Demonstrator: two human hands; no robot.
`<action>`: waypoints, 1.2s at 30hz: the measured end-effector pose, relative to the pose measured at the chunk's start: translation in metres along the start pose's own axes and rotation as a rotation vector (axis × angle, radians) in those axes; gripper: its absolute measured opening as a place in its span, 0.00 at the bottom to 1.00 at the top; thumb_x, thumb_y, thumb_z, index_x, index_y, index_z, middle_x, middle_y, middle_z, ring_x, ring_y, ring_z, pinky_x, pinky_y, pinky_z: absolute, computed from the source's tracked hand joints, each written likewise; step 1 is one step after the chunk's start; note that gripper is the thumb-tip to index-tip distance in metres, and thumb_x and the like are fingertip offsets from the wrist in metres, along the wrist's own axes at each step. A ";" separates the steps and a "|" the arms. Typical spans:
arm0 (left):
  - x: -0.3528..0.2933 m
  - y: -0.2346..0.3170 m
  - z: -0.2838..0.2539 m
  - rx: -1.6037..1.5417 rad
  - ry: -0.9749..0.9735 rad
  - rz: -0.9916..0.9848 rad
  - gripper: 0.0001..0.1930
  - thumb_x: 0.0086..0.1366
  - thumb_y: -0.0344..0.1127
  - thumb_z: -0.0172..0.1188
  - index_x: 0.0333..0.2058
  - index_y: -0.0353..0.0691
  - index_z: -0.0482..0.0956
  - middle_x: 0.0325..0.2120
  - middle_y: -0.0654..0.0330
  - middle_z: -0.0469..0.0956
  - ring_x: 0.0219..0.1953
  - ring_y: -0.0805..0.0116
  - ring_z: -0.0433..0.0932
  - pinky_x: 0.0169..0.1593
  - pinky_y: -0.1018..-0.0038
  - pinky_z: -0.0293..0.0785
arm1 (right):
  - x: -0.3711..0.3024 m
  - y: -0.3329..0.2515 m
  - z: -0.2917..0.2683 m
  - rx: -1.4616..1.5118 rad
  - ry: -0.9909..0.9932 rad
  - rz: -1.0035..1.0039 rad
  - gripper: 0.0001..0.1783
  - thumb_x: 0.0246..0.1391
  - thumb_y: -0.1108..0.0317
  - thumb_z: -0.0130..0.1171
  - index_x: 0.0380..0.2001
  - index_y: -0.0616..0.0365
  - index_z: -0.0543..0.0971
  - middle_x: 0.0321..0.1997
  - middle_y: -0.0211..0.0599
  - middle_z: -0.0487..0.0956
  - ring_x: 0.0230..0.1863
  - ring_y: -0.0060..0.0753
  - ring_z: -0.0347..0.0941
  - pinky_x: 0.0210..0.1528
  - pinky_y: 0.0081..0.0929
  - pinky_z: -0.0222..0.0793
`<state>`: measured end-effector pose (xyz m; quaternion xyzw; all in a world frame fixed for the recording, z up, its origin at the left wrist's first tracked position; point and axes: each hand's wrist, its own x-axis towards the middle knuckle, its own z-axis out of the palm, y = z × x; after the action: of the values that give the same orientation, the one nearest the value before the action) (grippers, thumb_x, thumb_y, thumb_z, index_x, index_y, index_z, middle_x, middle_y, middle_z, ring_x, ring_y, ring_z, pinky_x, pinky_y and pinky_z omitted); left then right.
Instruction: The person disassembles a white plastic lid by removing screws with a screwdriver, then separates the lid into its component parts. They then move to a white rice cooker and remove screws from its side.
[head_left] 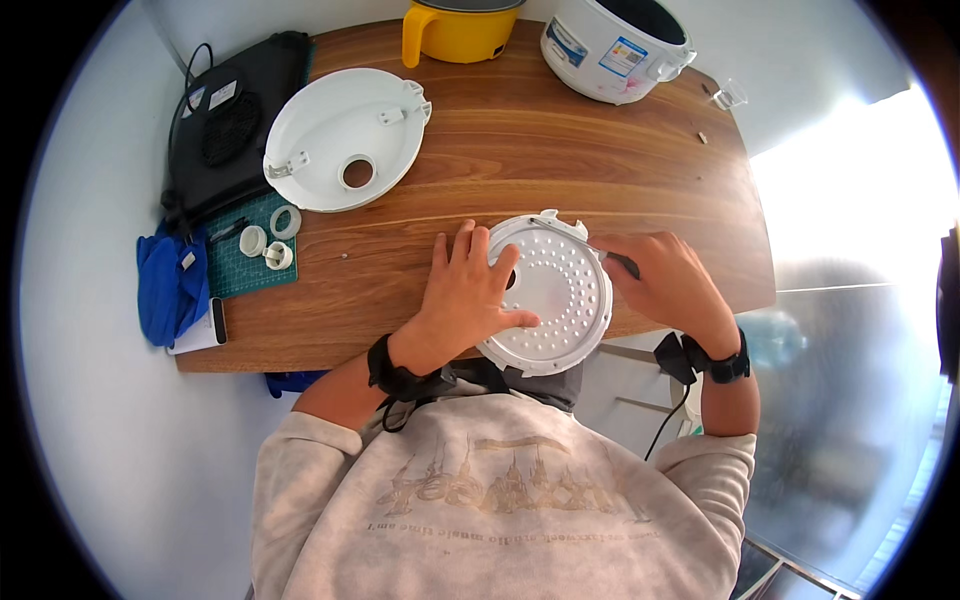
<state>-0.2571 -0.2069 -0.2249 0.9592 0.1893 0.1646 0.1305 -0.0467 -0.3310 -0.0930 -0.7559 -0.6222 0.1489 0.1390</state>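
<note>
A round, light-coloured rice cooker inner lid [553, 300] with rings of small bumps lies at the table's front edge, partly overhanging it. My left hand [468, 290] rests on its left side, fingers spread, covering part of the central hole. In my right hand [668, 280] is a slim tool like a screwdriver [623, 264] with a dark handle. Its thin shaft runs leftward along the lid's far rim, with the tip near a notch at the top. Whether the tip touches the rim, I cannot tell.
Behind on the left lies a white outer lid [345, 120], inner side up. A black induction cooker [235, 120], green mat [235, 270], white ring parts [253, 240] and blue cloth [172, 285] line the left. A yellow pot [465, 35] and white cooker body [615, 55] stand behind.
</note>
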 end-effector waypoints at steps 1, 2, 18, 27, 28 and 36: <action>0.000 0.000 0.000 0.002 -0.010 -0.005 0.48 0.47 0.74 0.68 0.56 0.43 0.72 0.53 0.42 0.65 0.63 0.38 0.61 0.60 0.42 0.62 | 0.004 -0.001 -0.003 -0.039 0.006 -0.030 0.14 0.54 0.69 0.57 0.42 0.54 0.86 0.28 0.49 0.82 0.29 0.56 0.78 0.35 0.44 0.76; 0.000 0.000 0.000 0.003 -0.013 -0.005 0.48 0.47 0.75 0.67 0.56 0.43 0.72 0.53 0.42 0.65 0.63 0.38 0.61 0.61 0.42 0.62 | 0.008 -0.003 -0.006 -0.079 0.012 -0.060 0.14 0.54 0.69 0.57 0.41 0.53 0.86 0.28 0.48 0.82 0.30 0.55 0.78 0.35 0.44 0.76; 0.000 -0.001 -0.001 -0.041 -0.061 -0.018 0.47 0.48 0.70 0.70 0.58 0.43 0.70 0.53 0.43 0.63 0.64 0.39 0.60 0.62 0.36 0.59 | 0.059 -0.007 -0.026 -0.904 0.018 -0.399 0.14 0.48 0.71 0.61 0.36 0.40 0.88 0.37 0.25 0.76 0.41 0.29 0.73 0.49 0.31 0.62; 0.003 -0.023 -0.016 -0.167 -0.099 0.047 0.35 0.57 0.58 0.70 0.60 0.47 0.73 0.52 0.46 0.67 0.59 0.43 0.68 0.60 0.53 0.69 | 0.058 0.012 -0.022 -0.747 0.227 -0.542 0.13 0.47 0.68 0.64 0.38 0.40 0.86 0.39 0.26 0.77 0.45 0.28 0.73 0.51 0.30 0.64; 0.005 -0.027 -0.020 -0.207 -0.137 0.054 0.34 0.59 0.54 0.70 0.60 0.48 0.73 0.51 0.47 0.68 0.58 0.43 0.69 0.59 0.54 0.70 | 0.050 0.018 -0.021 -0.666 0.204 -0.481 0.16 0.48 0.69 0.64 0.42 0.40 0.85 0.40 0.26 0.78 0.45 0.29 0.73 0.51 0.31 0.65; 0.014 -0.052 -0.054 -0.350 -0.393 0.303 0.38 0.48 0.42 0.78 0.60 0.49 0.74 0.71 0.57 0.59 0.68 0.45 0.62 0.68 0.56 0.66 | 0.021 0.025 -0.014 -0.226 0.128 -0.104 0.20 0.57 0.72 0.61 0.54 0.47 0.79 0.43 0.36 0.80 0.39 0.47 0.79 0.41 0.43 0.75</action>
<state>-0.2810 -0.1440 -0.1884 0.9530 -0.0163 0.0234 0.3017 -0.0147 -0.3155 -0.0917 -0.7413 -0.6633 0.0220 0.1000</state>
